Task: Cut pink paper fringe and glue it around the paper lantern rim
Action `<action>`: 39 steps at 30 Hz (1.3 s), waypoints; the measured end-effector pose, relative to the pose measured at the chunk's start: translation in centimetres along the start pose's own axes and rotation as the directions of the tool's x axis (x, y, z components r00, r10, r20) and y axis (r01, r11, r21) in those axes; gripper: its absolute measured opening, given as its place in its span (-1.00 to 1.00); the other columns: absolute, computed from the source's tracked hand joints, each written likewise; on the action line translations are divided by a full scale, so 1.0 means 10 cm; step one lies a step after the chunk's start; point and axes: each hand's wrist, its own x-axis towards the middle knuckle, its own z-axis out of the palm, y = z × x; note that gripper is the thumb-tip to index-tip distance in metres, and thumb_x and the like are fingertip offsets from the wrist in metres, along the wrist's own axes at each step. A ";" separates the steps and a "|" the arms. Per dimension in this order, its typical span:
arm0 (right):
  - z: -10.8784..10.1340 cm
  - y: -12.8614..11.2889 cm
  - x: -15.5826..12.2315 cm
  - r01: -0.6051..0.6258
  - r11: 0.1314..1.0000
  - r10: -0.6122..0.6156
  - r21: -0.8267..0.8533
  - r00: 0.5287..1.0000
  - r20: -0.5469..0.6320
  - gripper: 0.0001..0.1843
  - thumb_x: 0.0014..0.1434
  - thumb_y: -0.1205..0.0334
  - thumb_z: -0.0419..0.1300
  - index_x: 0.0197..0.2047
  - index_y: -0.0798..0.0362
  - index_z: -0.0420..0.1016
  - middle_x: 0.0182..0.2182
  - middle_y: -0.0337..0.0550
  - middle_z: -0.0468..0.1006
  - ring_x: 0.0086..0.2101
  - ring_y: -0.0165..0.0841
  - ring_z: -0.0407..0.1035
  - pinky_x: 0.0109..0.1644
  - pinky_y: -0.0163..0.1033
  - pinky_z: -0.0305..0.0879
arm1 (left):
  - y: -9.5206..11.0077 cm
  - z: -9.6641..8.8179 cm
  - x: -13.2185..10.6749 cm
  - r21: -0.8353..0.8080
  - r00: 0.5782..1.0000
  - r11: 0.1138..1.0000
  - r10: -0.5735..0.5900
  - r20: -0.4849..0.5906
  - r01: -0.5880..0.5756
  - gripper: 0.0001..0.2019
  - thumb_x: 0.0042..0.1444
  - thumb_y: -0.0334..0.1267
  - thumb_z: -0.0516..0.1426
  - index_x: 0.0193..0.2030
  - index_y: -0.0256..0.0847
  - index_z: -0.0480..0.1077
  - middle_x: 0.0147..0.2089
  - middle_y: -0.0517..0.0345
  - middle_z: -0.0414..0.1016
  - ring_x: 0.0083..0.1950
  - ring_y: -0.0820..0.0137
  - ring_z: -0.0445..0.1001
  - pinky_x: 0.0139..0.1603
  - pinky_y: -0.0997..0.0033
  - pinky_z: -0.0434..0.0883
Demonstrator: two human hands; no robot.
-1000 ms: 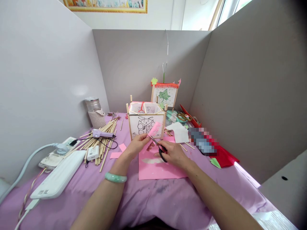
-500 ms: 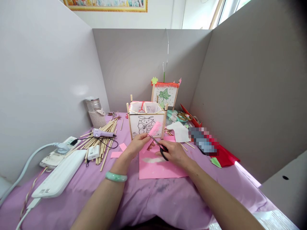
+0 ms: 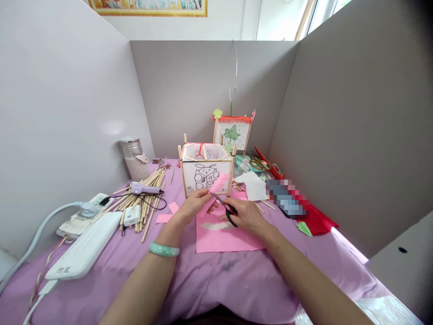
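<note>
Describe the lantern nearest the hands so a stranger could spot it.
On the purple cloth, look just beyond the left hand holding a pink strip and the right hand holding scissors. The rabbit lantern stands there, stick-framed with white paper sides. Its black line-drawn rabbit sets it apart from the orange-fringed leaf lantern behind.

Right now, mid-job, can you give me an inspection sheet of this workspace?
Surface: purple cloth, wrinkled, covers the table.
Job's things: pink paper strip, scissors blades at it, pink sheet beneath.
Clutter: wooden sticks, glue gun, rabbit lantern, pink scraps.
Grippers: left hand pinches the strip; right hand holds the scissors.
Cables: white power strip, grey cable at left.
Surroundings: grey partitions on three sides.
</note>
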 end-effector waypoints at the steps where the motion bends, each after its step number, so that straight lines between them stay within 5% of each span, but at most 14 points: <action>1: 0.00 0.00 0.00 0.000 1.000 0.000 0.003 1.000 0.001 -0.67 0.07 -0.03 0.23 -0.17 0.00 0.44 -0.40 -0.26 0.52 -0.45 -0.43 0.34 -0.42 -0.37 0.04 | 0.00 0.00 0.00 0.005 1.000 1.000 0.000 0.001 0.000 -0.76 0.04 -0.13 0.13 -0.34 -0.32 0.37 -0.44 0.07 0.48 -0.51 0.47 0.36 -0.44 0.43 0.30; 39: 0.03 0.02 0.01 -0.010 0.999 0.010 -0.035 1.000 0.000 -0.69 0.10 -0.04 0.20 -0.22 0.01 0.47 -0.42 -0.24 0.54 -0.46 -0.42 0.38 -0.43 -0.37 0.04 | 0.09 0.04 -0.06 0.033 1.000 0.999 -0.017 -0.007 0.017 -0.79 0.02 -0.19 0.13 -0.44 -0.33 0.36 -0.45 0.05 0.49 -0.54 0.49 0.34 -0.46 0.46 0.30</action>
